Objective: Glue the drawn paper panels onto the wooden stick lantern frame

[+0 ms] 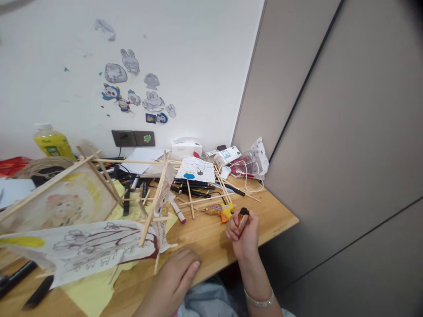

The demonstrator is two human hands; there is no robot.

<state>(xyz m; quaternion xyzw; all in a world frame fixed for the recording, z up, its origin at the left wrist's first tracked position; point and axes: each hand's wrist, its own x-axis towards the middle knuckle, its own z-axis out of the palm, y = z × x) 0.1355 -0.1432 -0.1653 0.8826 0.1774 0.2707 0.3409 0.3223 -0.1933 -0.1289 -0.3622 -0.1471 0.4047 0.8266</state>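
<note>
My right hand (246, 237) is wrapped round an orange lighter (243, 223) with a black top, held upright over the table's front edge. Just behind it lies a yellow hot glue gun (224, 210) with an orange trigger. Near the table edge, my left hand (180, 270) rests loosely with nothing visible in it; its fingertips are partly hidden. To its left stands a frame of thin wooden sticks (155, 200) covered with drawn-on paper panels (99, 244), one showing flowers and a branch, another a bear-like figure (62, 209).
Loose wooden sticks (205, 200), black markers (194, 191) and a white marker (179, 212) lie across the wooden table (277, 218). Yellow paper (90, 293) lies under the frame. A yellow bottle (53, 141), tissue box (187, 149) and white cable (246, 176) are farther back. A grey panel rises at right.
</note>
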